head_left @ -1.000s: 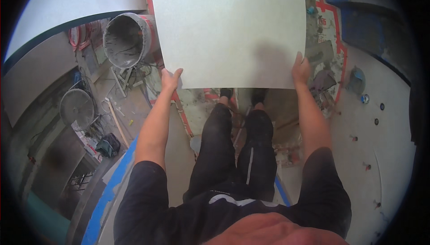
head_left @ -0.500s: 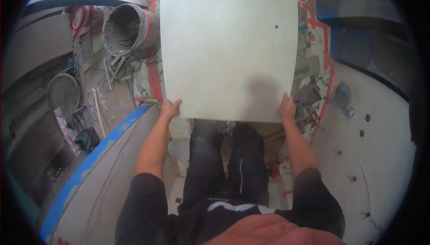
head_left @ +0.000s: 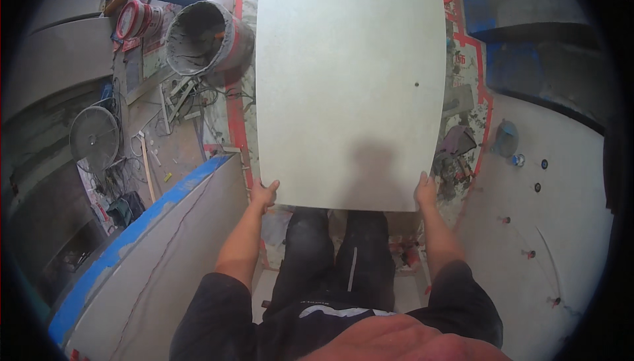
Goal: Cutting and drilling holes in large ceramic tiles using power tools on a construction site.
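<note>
A large pale flat slab (head_left: pixel 343 97), like a big tile, stretches away in front of me past the top of the head view. It has a small dark hole on its right half, and a shadow falls over its near part. My left hand (head_left: pixel 263 194) grips the slab's near left corner, thumb on top and fingers out of sight beneath. At the near right corner, my right hand (head_left: pixel 426 191) holds the edge in the same way. The slab's near edge lies above my knees, and whatever supports its far end is out of view.
At left stand a mortar-crusted bucket (head_left: pixel 201 37), a red-and-white pail (head_left: pixel 137 21) and a round fan (head_left: pixel 94 138). A low wall topped with blue tape (head_left: pixel 142 226) runs along my left. Pipe fittings stick out of the pale wall (head_left: pixel 508 255) on my right. Debris and red tape (head_left: pixel 234 120) cover the floor.
The slab and both my hands have come closer to me, its near edge now lower in the view and nearer my body. Both hands keep their grip on the corners.
</note>
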The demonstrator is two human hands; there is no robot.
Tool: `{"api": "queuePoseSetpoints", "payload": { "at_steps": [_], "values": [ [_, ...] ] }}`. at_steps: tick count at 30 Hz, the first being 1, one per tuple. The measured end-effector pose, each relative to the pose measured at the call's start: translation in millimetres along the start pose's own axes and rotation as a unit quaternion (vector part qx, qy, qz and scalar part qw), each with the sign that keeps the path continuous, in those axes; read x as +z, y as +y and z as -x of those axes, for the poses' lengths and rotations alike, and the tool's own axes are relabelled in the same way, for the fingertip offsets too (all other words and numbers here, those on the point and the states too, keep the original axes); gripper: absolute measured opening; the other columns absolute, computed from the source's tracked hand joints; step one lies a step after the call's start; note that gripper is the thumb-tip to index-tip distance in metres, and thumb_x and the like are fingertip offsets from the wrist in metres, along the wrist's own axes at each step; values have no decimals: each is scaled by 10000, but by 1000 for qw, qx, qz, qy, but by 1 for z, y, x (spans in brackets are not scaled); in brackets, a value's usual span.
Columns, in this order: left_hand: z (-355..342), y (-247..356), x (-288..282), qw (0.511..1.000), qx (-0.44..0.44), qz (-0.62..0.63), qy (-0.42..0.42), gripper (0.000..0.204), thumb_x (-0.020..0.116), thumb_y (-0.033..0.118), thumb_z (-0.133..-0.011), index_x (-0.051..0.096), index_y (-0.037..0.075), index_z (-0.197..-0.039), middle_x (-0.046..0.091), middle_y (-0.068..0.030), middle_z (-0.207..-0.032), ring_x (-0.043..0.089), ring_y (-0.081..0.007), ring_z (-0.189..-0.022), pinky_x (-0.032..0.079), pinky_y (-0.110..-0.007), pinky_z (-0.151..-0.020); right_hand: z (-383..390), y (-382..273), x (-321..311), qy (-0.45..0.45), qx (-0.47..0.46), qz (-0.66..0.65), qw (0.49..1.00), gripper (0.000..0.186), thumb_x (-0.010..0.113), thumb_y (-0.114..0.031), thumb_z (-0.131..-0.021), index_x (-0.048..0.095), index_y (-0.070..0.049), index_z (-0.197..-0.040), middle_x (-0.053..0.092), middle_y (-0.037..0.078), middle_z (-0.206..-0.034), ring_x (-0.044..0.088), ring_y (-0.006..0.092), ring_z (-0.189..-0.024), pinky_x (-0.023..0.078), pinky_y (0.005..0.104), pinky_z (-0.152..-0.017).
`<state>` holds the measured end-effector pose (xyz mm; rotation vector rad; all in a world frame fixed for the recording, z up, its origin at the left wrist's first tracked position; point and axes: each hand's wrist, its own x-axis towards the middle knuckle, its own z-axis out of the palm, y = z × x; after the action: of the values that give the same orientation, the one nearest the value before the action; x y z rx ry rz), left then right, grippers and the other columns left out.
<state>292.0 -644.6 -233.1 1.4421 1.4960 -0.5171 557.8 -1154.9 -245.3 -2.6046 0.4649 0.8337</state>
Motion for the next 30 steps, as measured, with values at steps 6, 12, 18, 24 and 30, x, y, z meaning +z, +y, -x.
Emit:
{"api": "queuePoseSetpoints", "payload": {
  "at_steps": [6,12,18,24,30],
  "values": [
    [83,-16,-49,998,-43,-47,-12,655,836,313,-879,498,42,-1370,634,-185,-1287,651,-324,-1141,576,-497,-882,78,25,-24,-46,4,11,999,694,385,-520,-1075,620,119,-1206,644,376,-1191,580,547,-1186,448,539,-1027],
    [234,18,-119,973,38,-228,-3,749,799,460,-871,501,-81,-1295,649,-295,-1241,664,-406,-1145,519,-462,-976,183,9,-152,-61,11,39,997,685,416,-521,-1062,658,111,-1161,647,378,-1185,600,535,-1162,467,527,-1011],
    [381,83,-167,949,60,-310,0,780,724,566,-888,534,-113,-1220,669,-332,-1180,665,-453,-1127,523,-484,-961,252,-26,-299,-68,8,76,995,711,385,-534,-1071,661,118,-1139,649,389,-1148,615,534,-1133,465,545,-1004],
    [442,104,-158,951,102,-287,53,786,660,613,-917,562,-116,-1196,674,-343,-1148,663,-470,-1114,519,-501,-964,261,-36,-347,-31,-16,89,995,735,346,-542,-1079,646,123,-1165,651,377,-1180,613,530,-1156,459,557,-1025],
    [457,101,-159,938,160,-291,95,808,652,643,-913,575,-115,-1183,686,-345,-1111,670,-481,-1088,522,-503,-956,279,-39,-361,1,-47,89,995,723,332,-528,-1084,643,121,-1146,650,381,-1181,608,539,-1160,455,573,-1037]
  ]
}}
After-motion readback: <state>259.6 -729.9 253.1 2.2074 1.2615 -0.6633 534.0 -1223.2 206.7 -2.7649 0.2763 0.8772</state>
